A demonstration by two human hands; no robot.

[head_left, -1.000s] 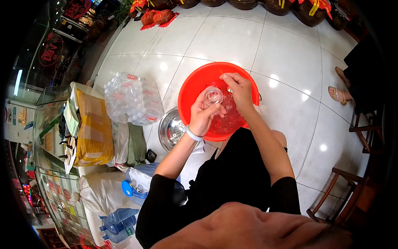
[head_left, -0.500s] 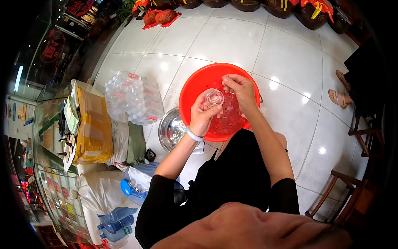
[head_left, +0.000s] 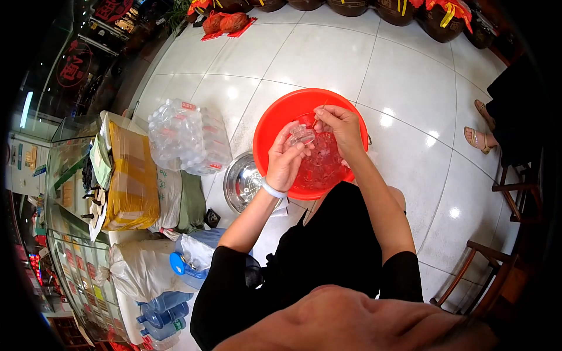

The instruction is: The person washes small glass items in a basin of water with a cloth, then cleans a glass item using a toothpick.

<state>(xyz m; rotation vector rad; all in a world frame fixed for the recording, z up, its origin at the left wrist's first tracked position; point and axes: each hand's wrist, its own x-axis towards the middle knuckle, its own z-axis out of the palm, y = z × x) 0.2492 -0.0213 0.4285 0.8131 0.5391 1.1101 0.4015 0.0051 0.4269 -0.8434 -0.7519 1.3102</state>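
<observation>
Both hands are over a red plastic basin point(head_left: 272, 123) on the floor. My left hand point(head_left: 284, 161) is closed around a small clear glass cup point(head_left: 302, 136), which lies on its side between thumb and fingers. Just right of it, my right hand point(head_left: 341, 127) is pinched, thumb against forefinger. What it holds is too small to make out; a thin tip seems to show above the fingers. Inside the basin, beneath my hands, is a heap of clear, shiny pieces point(head_left: 322, 161), possibly in water; their kind is unclear.
A steel bowl point(head_left: 237, 184) stands left of the basin, near a shrink-wrapped pack of bottles point(head_left: 190, 137). Further left are a taped carton point(head_left: 133, 178) and blue water jugs point(head_left: 164, 313). Another person's sandalled feet point(head_left: 481, 139) and wooden stools point(head_left: 497, 254) are at right. Dark jars point(head_left: 395, 10) line the back.
The glass cup in my left hand has turned from its round end facing me to lying sideways. My right hand stays pinched in nearly the same place.
</observation>
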